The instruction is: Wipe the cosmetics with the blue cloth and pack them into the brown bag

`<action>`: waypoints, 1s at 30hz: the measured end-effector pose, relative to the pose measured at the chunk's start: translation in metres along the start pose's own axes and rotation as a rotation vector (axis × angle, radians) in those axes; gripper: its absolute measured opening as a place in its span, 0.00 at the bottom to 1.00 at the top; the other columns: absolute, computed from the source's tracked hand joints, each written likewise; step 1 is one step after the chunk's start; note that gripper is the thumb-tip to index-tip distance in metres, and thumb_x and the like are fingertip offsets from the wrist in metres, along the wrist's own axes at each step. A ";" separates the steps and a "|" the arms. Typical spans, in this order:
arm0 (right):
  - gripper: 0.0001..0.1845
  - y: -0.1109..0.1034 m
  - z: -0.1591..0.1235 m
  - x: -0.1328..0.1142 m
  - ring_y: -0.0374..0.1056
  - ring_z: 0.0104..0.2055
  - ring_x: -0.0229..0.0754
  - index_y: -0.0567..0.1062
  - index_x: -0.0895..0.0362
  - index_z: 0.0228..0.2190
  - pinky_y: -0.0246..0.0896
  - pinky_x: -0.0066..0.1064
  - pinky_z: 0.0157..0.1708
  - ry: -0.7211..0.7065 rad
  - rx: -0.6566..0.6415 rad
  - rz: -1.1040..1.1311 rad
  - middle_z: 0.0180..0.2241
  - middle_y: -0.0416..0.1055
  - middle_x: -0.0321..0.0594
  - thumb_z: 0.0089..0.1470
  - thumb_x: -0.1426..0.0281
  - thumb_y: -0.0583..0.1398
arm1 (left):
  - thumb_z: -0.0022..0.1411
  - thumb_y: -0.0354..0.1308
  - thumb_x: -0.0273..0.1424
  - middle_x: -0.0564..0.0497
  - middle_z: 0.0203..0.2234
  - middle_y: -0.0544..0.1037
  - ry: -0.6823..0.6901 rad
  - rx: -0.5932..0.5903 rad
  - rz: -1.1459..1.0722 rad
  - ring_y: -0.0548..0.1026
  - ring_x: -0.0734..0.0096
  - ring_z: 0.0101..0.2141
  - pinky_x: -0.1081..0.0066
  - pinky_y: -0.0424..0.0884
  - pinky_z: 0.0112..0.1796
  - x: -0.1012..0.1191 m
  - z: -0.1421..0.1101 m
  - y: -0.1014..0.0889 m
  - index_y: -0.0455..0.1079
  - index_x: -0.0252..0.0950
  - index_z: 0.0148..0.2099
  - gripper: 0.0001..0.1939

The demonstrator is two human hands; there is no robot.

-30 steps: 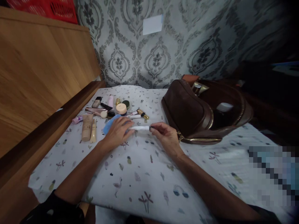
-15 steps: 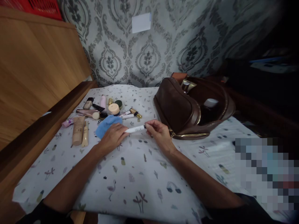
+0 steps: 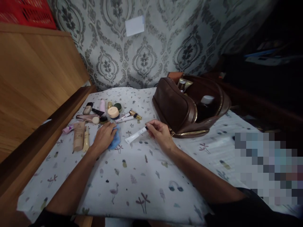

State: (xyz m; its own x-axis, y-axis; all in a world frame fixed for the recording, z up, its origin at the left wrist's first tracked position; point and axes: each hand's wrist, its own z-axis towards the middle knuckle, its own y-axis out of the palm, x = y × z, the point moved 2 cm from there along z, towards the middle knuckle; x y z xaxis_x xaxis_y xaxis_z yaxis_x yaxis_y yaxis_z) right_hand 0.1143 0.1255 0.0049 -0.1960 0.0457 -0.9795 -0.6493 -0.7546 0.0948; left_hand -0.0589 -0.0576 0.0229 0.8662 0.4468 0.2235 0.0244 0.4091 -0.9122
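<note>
My right hand pinches the dark-capped end of a slim white tube, whose other end points down-left toward the printed sheet. My left hand lies on a blue cloth, fingers curled over it. Just beyond the cloth is a cluster of cosmetics: beige tubes, a round cream jar, lipsticks and small bottles. An open brown leather pouch stands right of my right hand, with a dark white-capped bottle inside.
A wooden headboard and its dark ledge run along the left. Patterned wallpaper with a white paper note is behind. A red crate sits at the top left. Dark furniture fills the right side.
My left hand has let go of the white tube and moved left onto the blue cloth. The right hand keeps the tube, now tilted down-left. The view has shifted right.
</note>
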 end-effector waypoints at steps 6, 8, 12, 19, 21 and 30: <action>0.17 0.007 -0.006 -0.010 0.63 0.23 0.34 0.79 0.56 0.34 0.56 0.26 0.21 -0.062 -0.177 -0.015 0.23 0.71 0.35 0.48 0.56 0.66 | 0.68 0.49 0.37 0.49 0.37 0.75 -0.008 0.062 -0.620 0.72 0.66 0.37 0.70 0.67 0.39 0.051 -0.002 -0.010 0.69 0.35 0.45 0.13; 0.16 0.011 -0.009 -0.014 0.64 0.23 0.34 0.80 0.56 0.32 0.60 0.28 0.23 -0.081 -0.236 0.016 0.25 0.72 0.36 0.48 0.56 0.67 | 0.67 0.50 0.37 0.49 0.38 0.75 0.064 -0.079 -0.676 0.72 0.66 0.38 0.70 0.67 0.40 0.071 -0.006 -0.005 0.68 0.35 0.47 0.12; 0.16 0.013 -0.011 -0.015 0.64 0.24 0.35 0.80 0.56 0.32 0.64 0.30 0.28 -0.076 -0.260 0.055 0.23 0.72 0.35 0.48 0.56 0.68 | 0.66 0.52 0.37 0.51 0.34 0.75 0.090 -0.278 -0.647 0.71 0.67 0.33 0.70 0.65 0.36 0.086 -0.013 0.005 0.64 0.35 0.48 0.13; 0.16 0.004 -0.005 -0.013 0.66 0.25 0.36 0.80 0.56 0.33 0.63 0.30 0.28 -0.068 -0.128 0.076 0.23 0.73 0.35 0.46 0.57 0.69 | 0.64 0.54 0.41 0.53 0.29 0.70 0.008 -0.390 -0.770 0.67 0.69 0.30 0.72 0.62 0.32 0.074 -0.011 -0.002 0.66 0.36 0.41 0.13; 0.17 0.002 -0.003 -0.012 0.64 0.23 0.35 0.80 0.56 0.32 0.60 0.29 0.25 -0.064 -0.055 0.090 0.21 0.72 0.34 0.45 0.56 0.69 | 0.63 0.54 0.42 0.53 0.29 0.70 -0.013 -0.419 -0.838 0.67 0.68 0.30 0.72 0.63 0.32 0.073 -0.011 -0.004 0.66 0.36 0.39 0.13; 0.22 -0.003 0.004 -0.009 0.53 0.18 0.30 0.73 0.56 0.23 0.47 0.25 0.17 0.112 0.130 0.286 0.17 0.62 0.29 0.35 0.54 0.73 | 0.60 0.59 0.46 0.54 0.28 0.67 -0.148 -0.470 -1.044 0.66 0.72 0.29 0.75 0.62 0.30 0.060 -0.011 0.002 0.67 0.34 0.41 0.19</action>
State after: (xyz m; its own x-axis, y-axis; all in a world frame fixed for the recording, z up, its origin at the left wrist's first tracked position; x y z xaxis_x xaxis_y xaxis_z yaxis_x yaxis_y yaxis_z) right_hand 0.1149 0.1299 0.0138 -0.3071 -0.2335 -0.9226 -0.6692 -0.6363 0.3838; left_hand -0.0019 -0.0386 0.0310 0.2482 0.1673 0.9542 0.9048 0.3118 -0.2900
